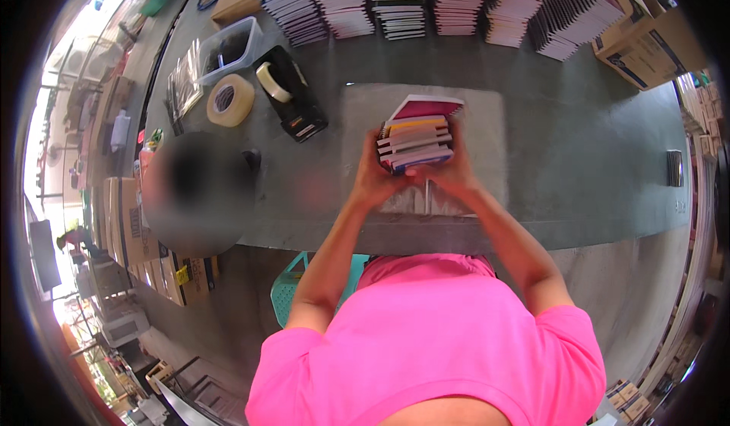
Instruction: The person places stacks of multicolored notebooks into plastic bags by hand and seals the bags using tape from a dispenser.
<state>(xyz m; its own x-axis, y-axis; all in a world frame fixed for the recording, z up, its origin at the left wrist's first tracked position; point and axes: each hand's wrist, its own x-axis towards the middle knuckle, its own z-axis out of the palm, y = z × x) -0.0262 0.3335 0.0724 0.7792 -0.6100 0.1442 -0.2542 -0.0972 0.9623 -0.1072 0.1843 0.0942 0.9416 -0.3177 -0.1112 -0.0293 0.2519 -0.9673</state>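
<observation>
Both my hands grip a stack of several thin notebooks (417, 139) with coloured covers, held on edge above a pale grey mat (487, 122) on the table. My left hand (374, 179) clasps the stack's left side and my right hand (455, 169) its right side. The top cover is magenta and tilts upward. My fingers hide the lower edges of the stack.
Rows of stacked notebooks (426, 4) line the table's far edge. A tape roll (230, 99), a black tape dispenser (293, 95) and a clear plastic bin (228, 46) sit at the left. Cardboard boxes (646, 46) stand at far right. A teal stool (293, 285) is below the table edge.
</observation>
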